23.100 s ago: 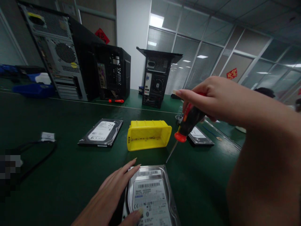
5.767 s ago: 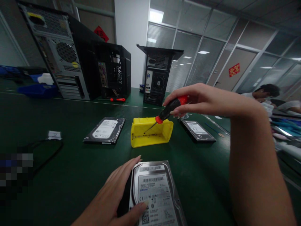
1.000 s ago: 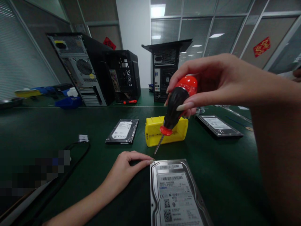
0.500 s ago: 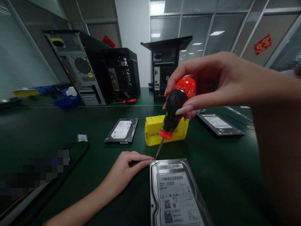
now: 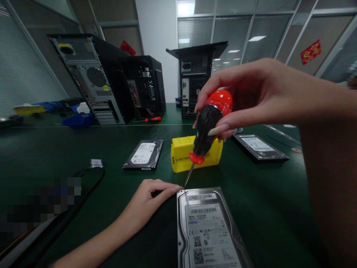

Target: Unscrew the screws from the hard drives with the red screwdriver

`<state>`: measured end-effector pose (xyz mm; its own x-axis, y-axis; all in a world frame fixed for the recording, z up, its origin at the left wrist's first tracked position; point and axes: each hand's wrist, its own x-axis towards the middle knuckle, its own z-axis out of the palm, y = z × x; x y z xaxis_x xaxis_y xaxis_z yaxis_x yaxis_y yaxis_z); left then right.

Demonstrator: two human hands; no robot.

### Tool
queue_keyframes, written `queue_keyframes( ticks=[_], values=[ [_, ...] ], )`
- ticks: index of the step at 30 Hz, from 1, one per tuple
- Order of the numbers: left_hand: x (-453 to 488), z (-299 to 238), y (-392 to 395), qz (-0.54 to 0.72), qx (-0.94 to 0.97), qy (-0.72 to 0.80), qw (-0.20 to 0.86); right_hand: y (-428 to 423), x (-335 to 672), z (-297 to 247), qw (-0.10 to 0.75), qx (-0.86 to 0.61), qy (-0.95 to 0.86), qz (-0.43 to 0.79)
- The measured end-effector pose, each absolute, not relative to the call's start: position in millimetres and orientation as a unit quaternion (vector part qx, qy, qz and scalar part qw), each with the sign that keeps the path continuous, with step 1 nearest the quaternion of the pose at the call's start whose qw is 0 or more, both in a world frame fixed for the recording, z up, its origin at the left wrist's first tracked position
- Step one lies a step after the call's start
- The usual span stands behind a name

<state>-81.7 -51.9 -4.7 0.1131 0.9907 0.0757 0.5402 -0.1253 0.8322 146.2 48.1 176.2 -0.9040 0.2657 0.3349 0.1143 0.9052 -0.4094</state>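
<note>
My right hand [image 5: 240, 100] grips a stubby screwdriver [image 5: 208, 130] with a black and red handle, tilted so its metal shaft points down and left. The shaft's tip meets the far left corner of a silver hard drive [image 5: 210, 230] with a white printed label. At that same corner, thumb and fingers of my left hand [image 5: 152, 199] are pinched together beside the tip. Whatever they hold, if anything, is too small to make out. Behind the screwdriver stands a yellow plastic bin [image 5: 182, 154], partly covered by the handle.
Two more hard drives lie on the green table, one left [image 5: 143, 154] and one right [image 5: 259, 147]. Computer cases [image 5: 107, 78] line the back, with a red-handled screwdriver [image 5: 153, 119] in front. A black cable [image 5: 92, 190] runs along the left, near a blue bin [image 5: 79, 121].
The view has shifted very slightly. Both hands and the screwdriver keep nearly the same pose, with the left fingertips still at the drive's corner.
</note>
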Motion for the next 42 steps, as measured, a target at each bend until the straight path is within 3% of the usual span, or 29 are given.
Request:
queue_keyframes(
  ticks=[13,22,31,42],
  values=[
    [-83,-4,-56,0.337,0.672,0.585,0.305,47,145,177,0.189,-0.113,-0.954,0.204],
    [-82,-5,-63,0.32,0.747,0.562,0.153,46,146,176,0.192,-0.15,-0.948,0.204],
    [-81,-5,-64,0.319,0.777,0.539,0.066,46,145,175,0.179,-0.124,-0.954,0.208],
    [-81,-5,-62,0.32,0.765,0.553,0.078,49,146,175,0.189,-0.112,-0.957,0.188]
  ],
)
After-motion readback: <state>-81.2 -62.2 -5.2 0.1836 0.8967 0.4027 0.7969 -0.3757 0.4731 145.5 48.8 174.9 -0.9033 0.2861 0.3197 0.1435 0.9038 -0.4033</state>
